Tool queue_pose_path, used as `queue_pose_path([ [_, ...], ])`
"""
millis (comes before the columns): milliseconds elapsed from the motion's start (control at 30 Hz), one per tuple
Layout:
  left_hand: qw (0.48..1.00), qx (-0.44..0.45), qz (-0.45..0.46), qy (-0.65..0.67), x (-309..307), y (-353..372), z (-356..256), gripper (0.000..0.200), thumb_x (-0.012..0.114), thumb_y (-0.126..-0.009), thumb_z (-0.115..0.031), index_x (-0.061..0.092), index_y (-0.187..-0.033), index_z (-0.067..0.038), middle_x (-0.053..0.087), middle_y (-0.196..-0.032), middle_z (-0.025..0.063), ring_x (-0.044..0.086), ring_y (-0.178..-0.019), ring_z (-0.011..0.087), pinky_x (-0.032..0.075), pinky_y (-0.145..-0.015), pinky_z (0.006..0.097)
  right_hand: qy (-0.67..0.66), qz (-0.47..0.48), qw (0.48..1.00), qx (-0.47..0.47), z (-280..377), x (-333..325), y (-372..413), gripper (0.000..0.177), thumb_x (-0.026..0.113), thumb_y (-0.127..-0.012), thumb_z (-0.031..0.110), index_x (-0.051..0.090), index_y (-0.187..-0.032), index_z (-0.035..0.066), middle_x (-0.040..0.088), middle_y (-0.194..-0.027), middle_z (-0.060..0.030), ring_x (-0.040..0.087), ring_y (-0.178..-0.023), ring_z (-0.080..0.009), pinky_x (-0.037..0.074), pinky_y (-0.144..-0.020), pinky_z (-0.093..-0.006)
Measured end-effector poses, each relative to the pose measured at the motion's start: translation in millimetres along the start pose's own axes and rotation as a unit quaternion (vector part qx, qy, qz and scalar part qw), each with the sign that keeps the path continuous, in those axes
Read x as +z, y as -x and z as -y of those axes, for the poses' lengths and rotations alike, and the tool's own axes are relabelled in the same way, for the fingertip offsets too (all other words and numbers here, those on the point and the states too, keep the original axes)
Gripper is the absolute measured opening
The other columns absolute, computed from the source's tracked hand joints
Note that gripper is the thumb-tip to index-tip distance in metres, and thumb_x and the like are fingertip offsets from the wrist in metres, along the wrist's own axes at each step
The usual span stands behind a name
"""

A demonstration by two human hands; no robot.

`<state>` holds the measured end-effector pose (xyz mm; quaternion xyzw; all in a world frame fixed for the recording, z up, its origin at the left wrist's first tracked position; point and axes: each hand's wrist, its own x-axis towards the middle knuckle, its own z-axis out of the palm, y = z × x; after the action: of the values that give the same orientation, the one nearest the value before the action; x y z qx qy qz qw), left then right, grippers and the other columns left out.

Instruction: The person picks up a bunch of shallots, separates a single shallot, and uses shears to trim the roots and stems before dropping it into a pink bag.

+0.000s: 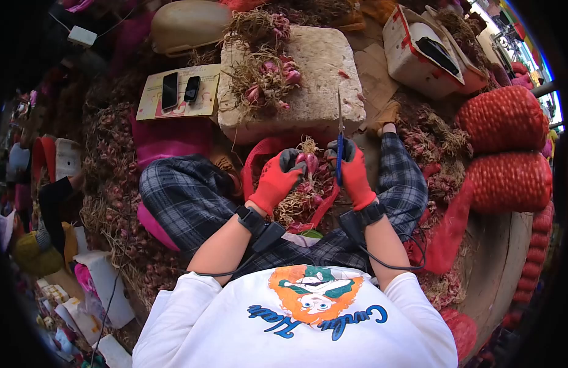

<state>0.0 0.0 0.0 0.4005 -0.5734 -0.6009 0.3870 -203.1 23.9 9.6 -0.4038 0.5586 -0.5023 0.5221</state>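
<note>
My left hand [276,179], in a red glove with grey fingers, closes at the side of a small bunch of shallots [309,161] with dry roots and stalks. In a matching glove, my right hand [352,173] grips scissors [339,156] by their blue handle, the blades pointing up and away from me. The bunch sits between both hands, above a pile of shallots and dry trimmings [296,205] in my lap, ringed by red netting [252,164]. Beyond the hands stands a worn foam block [324,67], with bundles of untrimmed shallots [265,80] on its left side.
Left of the block, a phone [170,90] and a small black device [192,89] lie on a board [150,110]. Filled red net sacks [504,119] stack at the right. A foam box [415,58] stands at the back right; heaped shallots [112,202] cover the left ground.
</note>
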Motion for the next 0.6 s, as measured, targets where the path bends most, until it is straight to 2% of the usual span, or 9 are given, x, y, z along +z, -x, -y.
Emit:
queue_pose_path([
  [67, 1.0, -0.022, -0.004, -0.015, -1.3, 1.0, 0.5, 0.026, 0.064, -0.084, -0.008, 0.056, -0.108, -0.002, 0.06, -0.09, 0.0028, 0.052, -0.082, 0.0072, 0.045, -0.076, 0.0242, -0.06, 0.006, 0.996, 0.066, 11.5, 1.6, 4.8, 0.028, 0.064, -0.083, 0.003, 0.054, -0.11, 0.003, 0.063, -0.098, -0.0067, 0.061, -0.085, -0.013, 0.05, -0.077, -0.0256],
  [167, 0.998, -0.036, -0.021, -0.037, 1.5, 2.5, 1.4, 0.027, 0.062, -0.083, -0.006, 0.056, -0.108, -0.003, 0.061, -0.097, 0.001, 0.055, -0.087, 0.0075, 0.046, -0.079, 0.0258, 0.03, 0.039, 0.995, -0.086, 12.5, 21.6, 6.9, 0.029, 0.065, -0.082, 0.002, 0.055, -0.11, 0.002, 0.064, -0.097, -0.0057, 0.061, -0.086, -0.0126, 0.05, -0.078, -0.0269],
  [267, 0.996, -0.049, -0.011, 0.071, 11.6, 0.8, 15.8, 0.022, 0.061, -0.088, -0.008, 0.055, -0.108, -0.004, 0.061, -0.098, -0.0001, 0.054, -0.087, 0.0057, 0.045, -0.078, 0.0226, 0.129, 0.028, 0.983, -0.125, 19.8, 29.3, 11.1, 0.031, 0.066, -0.081, 0.002, 0.056, -0.11, 0.001, 0.064, -0.096, -0.0053, 0.061, -0.087, -0.0121, 0.05, -0.08, -0.0274],
  [367, 0.986, -0.096, 0.035, 0.135, 0.1, -1.6, 21.6, 0.026, 0.064, -0.085, -0.007, 0.055, -0.108, -0.002, 0.059, -0.092, -0.0003, 0.056, -0.083, 0.0083, 0.048, -0.074, 0.025, 0.096, 0.031, 0.989, -0.105, 16.9, 27.6, 5.8, 0.028, 0.068, -0.077, 0.002, 0.057, -0.103, 0.001, 0.064, -0.095, -0.0044, 0.06, -0.089, -0.0135, 0.048, -0.082, -0.0293],
  [467, 0.93, -0.233, 0.036, 0.282, 1.1, -2.4, -1.9, 0.022, 0.063, -0.086, -0.006, 0.054, -0.107, -0.004, 0.057, -0.091, -0.0005, 0.059, -0.085, 0.0115, 0.052, -0.075, 0.0265, 0.062, 0.043, 0.994, -0.083, 19.7, 23.3, 3.0, 0.026, 0.067, -0.079, 0.003, 0.058, -0.103, 0.001, 0.064, -0.095, -0.0053, 0.059, -0.089, -0.0118, 0.048, -0.081, -0.0279],
  [567, 0.923, -0.199, 0.028, 0.327, 2.8, -4.4, -7.0, 0.021, 0.06, -0.088, -0.005, 0.052, -0.108, -0.005, 0.056, -0.092, 0.0004, 0.061, -0.084, 0.0137, 0.055, -0.076, 0.0283, 0.104, -0.035, 0.992, -0.068, -3.0, 11.5, -5.9, 0.025, 0.066, -0.08, 0.005, 0.059, -0.104, 0.003, 0.064, -0.09, -0.004, 0.059, -0.079, -0.0102, 0.049, -0.071, -0.0263],
  [600, 0.928, -0.185, 0.013, 0.322, 2.0, -7.1, 2.6, 0.027, 0.058, -0.087, 0.0, 0.05, -0.113, -0.003, 0.057, -0.099, 0.0027, 0.061, -0.083, 0.0143, 0.054, -0.076, 0.0288, 0.089, -0.018, 0.995, -0.036, 1.3, 8.5, -3.0, 0.026, 0.066, -0.081, 0.007, 0.059, -0.105, 0.002, 0.065, -0.09, -0.0055, 0.06, -0.079, -0.0108, 0.049, -0.073, -0.0269],
])
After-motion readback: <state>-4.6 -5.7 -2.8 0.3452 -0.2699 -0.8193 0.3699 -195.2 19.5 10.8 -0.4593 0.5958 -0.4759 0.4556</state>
